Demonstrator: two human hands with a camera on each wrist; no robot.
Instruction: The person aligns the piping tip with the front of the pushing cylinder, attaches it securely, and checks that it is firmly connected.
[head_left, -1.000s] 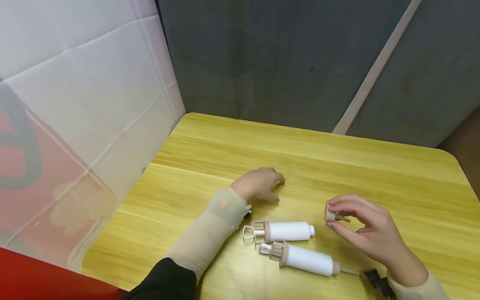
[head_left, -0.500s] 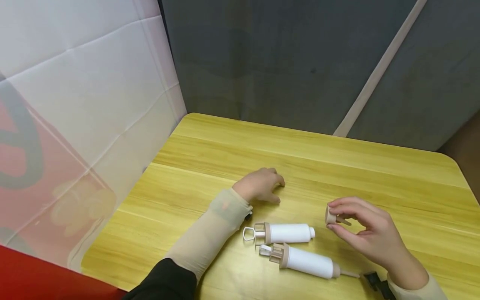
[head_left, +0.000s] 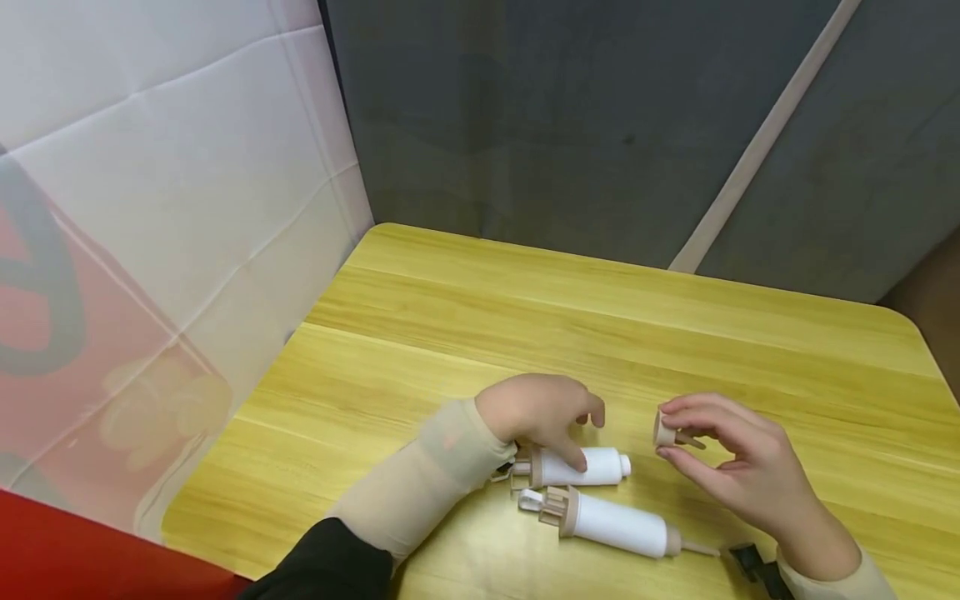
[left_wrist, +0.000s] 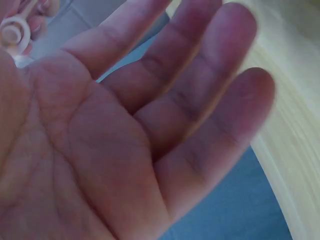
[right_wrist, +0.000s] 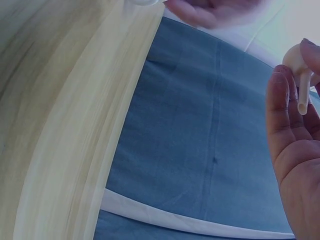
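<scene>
My right hand (head_left: 738, 458) pinches a beige nozzle cap (head_left: 665, 430) between thumb and fingertips, its thin spout pointing back towards the palm. In the right wrist view, the hollow tip of this nozzle cap (right_wrist: 303, 95) shows. My left hand (head_left: 540, 412) is over the upper white syringe (head_left: 600, 467), fingers relaxed and apart, the thumb overlapping its barrel. That syringe has a bare white neck at its right end; its handle is partly hidden by the left wrist. In the left wrist view, the palm of the left hand (left_wrist: 105, 130) is bare.
A second white syringe (head_left: 618, 523) lies just in front, with a beige nozzle fitted and its tip pointing right, near a black strap piece (head_left: 750, 562) at the right wrist. The wooden table (head_left: 450, 292) meets a grey curtain (head_left: 555, 125) behind and a pale printed sheet (head_left: 202, 167) at left.
My left hand has moved from the table behind the upper syringe towards me and right, over its barrel. The right hand keeps its pinch on the nozzle cap, almost still.
</scene>
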